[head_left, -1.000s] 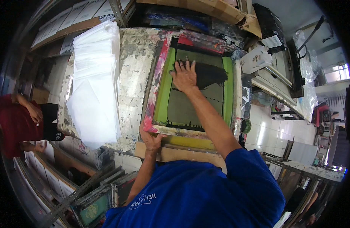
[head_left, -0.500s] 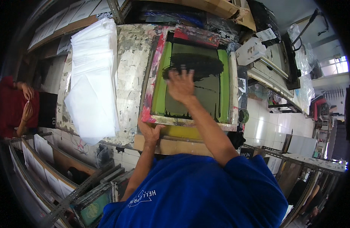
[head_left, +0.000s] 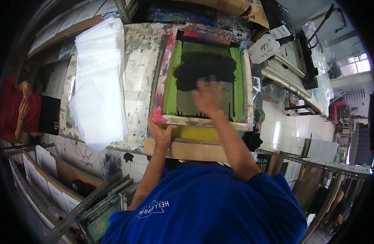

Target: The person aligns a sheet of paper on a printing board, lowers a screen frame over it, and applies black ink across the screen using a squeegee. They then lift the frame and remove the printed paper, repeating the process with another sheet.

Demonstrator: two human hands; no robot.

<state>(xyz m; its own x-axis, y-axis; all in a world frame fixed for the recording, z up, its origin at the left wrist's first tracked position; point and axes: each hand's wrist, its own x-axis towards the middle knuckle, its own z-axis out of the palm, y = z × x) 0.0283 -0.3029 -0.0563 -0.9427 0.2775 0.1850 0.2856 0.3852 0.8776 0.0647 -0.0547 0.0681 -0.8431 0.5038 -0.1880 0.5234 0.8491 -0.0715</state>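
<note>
A screen printing frame [head_left: 247, 89] with paint-stained wooden sides lies on the worktable before me. Its mesh has green margins and a grey-green middle, with a broad smear of black ink [head_left: 205, 67] across the upper half. My right hand [head_left: 208, 97] is over the mesh at the smear's lower edge; motion blurs its fingers, so their shape and anything under them cannot be made out. At the near left corner, my left hand [head_left: 160, 132] grips the frame, its thumb along the near edge. A yellow surface [head_left: 195, 133] shows just below the frame.
White sheets [head_left: 99, 81] lie in a long overlapping stack on the stained worktable [head_left: 140, 77], left of the frame. A person in red [head_left: 20, 110] is at far left. Racks [head_left: 61, 175] stand at lower left, and a machine [head_left: 286, 73] is on the right.
My right hand has moved right and nearer to me across the mesh. The black smear now reaches farther down. My left hand keeps its hold on the corner.
</note>
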